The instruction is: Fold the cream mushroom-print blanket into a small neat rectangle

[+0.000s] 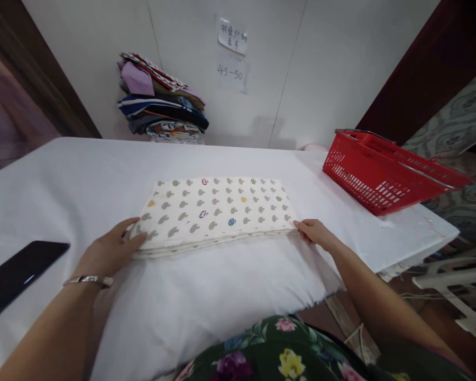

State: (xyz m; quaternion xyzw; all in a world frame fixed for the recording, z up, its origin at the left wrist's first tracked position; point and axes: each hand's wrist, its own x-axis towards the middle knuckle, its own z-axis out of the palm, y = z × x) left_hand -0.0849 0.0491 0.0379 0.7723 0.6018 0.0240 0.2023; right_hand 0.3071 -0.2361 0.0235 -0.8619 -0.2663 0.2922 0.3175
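A white cloth (222, 203) printed with grey mushrooms and a few coloured ones lies folded in layers into a long rectangle, flat on the white-covered table. My left hand (111, 246), with a silver bangle at the wrist, grips the cloth's near left corner between thumb and fingers. At the near right corner, my right hand (315, 233) pinches the edge, thumb on top and the other fingers curled below. The folded layers show along the near edge between both hands.
A dark phone-like slab (24, 270) rests at the left. Behind stands a stack of folded fabrics (162, 98) against the wall. A red plastic basket (381, 172) sits at the table's right edge. Paper notes (232, 55) hang on the wall; a white plastic stool (456, 286) stands lower right.
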